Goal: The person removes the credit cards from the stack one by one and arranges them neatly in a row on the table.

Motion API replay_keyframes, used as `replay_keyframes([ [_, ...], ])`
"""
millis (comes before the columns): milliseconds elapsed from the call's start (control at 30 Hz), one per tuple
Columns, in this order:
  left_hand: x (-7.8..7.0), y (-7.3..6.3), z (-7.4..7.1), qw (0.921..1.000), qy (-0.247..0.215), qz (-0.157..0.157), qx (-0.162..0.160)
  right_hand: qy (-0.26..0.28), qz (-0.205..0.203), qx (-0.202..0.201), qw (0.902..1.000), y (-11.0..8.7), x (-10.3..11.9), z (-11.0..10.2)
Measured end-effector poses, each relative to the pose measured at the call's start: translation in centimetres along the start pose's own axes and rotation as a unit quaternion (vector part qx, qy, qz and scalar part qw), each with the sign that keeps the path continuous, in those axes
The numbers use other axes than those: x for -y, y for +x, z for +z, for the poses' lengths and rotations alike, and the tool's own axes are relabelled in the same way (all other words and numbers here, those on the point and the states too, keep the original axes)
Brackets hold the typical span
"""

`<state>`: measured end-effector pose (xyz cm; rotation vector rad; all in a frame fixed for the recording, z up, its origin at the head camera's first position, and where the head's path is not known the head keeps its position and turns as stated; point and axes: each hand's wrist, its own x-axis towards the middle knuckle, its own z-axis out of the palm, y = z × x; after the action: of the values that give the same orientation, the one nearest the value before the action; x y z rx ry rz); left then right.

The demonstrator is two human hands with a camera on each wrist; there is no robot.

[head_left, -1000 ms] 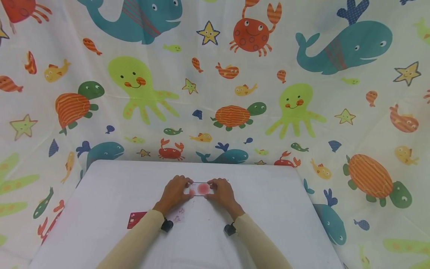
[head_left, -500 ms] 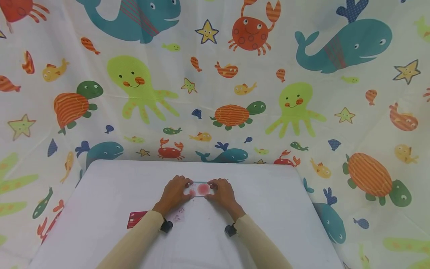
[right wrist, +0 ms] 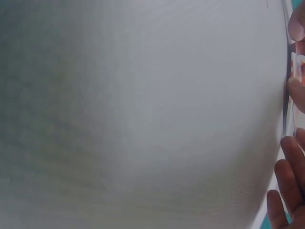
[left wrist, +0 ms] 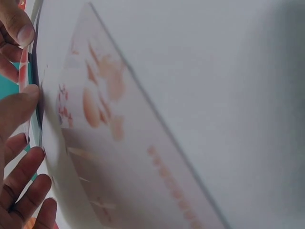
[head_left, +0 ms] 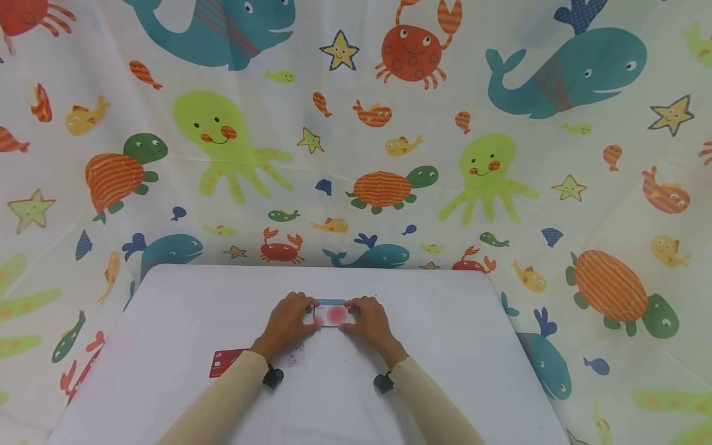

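Observation:
Straight ahead over the white table (head_left: 439, 346), a small pale card (head_left: 336, 316) with a round red patch spans the space between both hands. My left hand (head_left: 289, 319) pinches its left end between thumb and fingers. The right hand (head_left: 369, 322) pinches the opposite end the same way. A teal strip (head_left: 330, 302) shows along the card's far edge. In the left wrist view, the card (left wrist: 22, 76) appears nearly edge-on, close over the tabletop. Fingertips of both hands hide its corners.
A red bank card (head_left: 223, 361) with a chip lies left of the left wrist, partly behind the sleeve. Beside it a pale floral card (left wrist: 105, 90) lies flat, partly covered by the wrist in the head view. A sea-animal curtain (head_left: 384, 142) hangs behind the table.
The teal strip along the held card's far edge has grown wider. Both hands keep their hold in nearly the same place. The head view has shifted slightly.

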<state>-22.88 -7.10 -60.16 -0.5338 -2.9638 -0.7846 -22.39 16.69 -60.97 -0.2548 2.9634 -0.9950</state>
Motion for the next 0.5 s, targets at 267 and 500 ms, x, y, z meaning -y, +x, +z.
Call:
replay_keyframes([
  [267,0.10,-0.29,-0.08,0.9999,0.011,0.004,0.003,0.000,0.000,0.001,1.0000,-0.33,0.26,-0.12],
  [500,-0.09,-0.60,-0.23,1.0000,0.006,0.005,0.005,-0.012,0.005,0.007,0.9999,-0.47,0.28,-0.15],
])
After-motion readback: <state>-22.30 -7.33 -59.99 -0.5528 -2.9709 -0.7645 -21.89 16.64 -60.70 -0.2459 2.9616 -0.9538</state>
